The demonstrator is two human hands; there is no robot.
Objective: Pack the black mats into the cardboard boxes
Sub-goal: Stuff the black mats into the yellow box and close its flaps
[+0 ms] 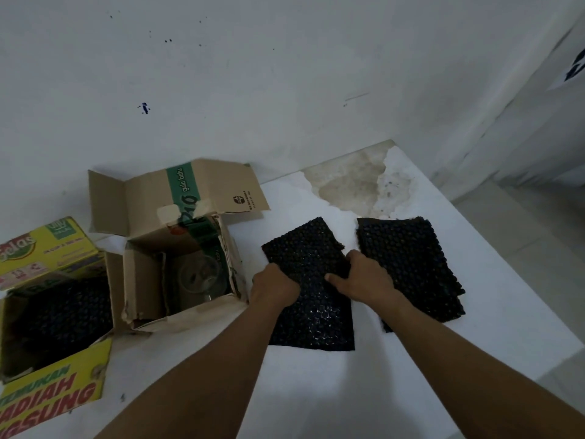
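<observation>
Grips first: left grip [275, 288] and right grip [364, 280] both curl tight on the mat [311, 324] at the middle of the bench [411, 362]. I'd fold it narrow before lifting, so it clears a box mouth (knobbly, probably springy). A second mat [411, 267] lies toward the right edge. At the left end, the yellow box [53, 391] holds a packed mat [69, 312] and the brown box [139, 280] a clear cup [198, 277].
</observation>
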